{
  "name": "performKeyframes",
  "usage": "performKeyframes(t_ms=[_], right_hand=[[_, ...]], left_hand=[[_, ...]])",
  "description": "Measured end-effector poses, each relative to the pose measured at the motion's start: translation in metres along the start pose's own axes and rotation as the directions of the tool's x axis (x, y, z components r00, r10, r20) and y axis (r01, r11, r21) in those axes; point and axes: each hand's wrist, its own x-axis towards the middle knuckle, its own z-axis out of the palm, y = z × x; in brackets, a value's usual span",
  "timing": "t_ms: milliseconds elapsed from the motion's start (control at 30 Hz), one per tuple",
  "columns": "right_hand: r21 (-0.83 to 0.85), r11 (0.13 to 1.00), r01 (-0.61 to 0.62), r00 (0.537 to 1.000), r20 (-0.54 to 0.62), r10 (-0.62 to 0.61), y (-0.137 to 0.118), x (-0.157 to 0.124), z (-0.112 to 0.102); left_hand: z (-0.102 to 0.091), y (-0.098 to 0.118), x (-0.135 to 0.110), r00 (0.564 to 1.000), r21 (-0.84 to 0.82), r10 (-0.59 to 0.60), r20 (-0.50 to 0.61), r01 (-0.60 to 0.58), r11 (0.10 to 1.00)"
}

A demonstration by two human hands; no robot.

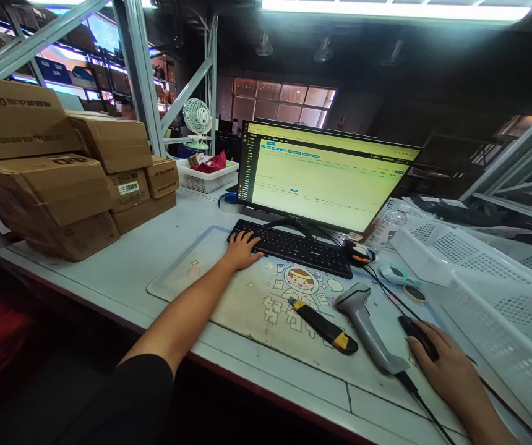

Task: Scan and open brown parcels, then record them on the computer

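The left hand [242,251] is laid flat and loosely open, its fingers [247,238] spread across the left end of a black keyboard [296,248], with nothing gripped. The right hand [451,364] is cupped over a black computer mouse [418,337] at the near right, the mouse being held lightly under the palm and fingers. Both hands appear to be placed for operating the monitor [326,176], which is set at the far side of the surface [85,284] and shows a pale spreadsheet-like page. The keyboard is set on the far edge of a printed desk mat [266,312], directly below the screen. Between the hands, a grey barcode scanner [363,324] and a black-and-yellow utility knife [324,324] are left on the mat, seemingly kept within easy reach for labels and parcels. Cardboard boxes [43,167] are stacked at the left, one bearing a barcode label, probably for being scanned or opened. White perforated plastic crates [493,290] are piled at the right, beyond the mouse, leaving the working area between them open.
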Motion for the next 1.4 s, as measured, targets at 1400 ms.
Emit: performKeyframes(t_ms=[1400], right_hand=[[-0.021, 0.997, -0.077, 0.996, 0.043, 0.077, -0.018, -0.002, -0.011]], left_hand=[[0.0, 0.0, 0.0, 1.0, 0.003, 0.002, -0.005, -0.002, 1.0]])
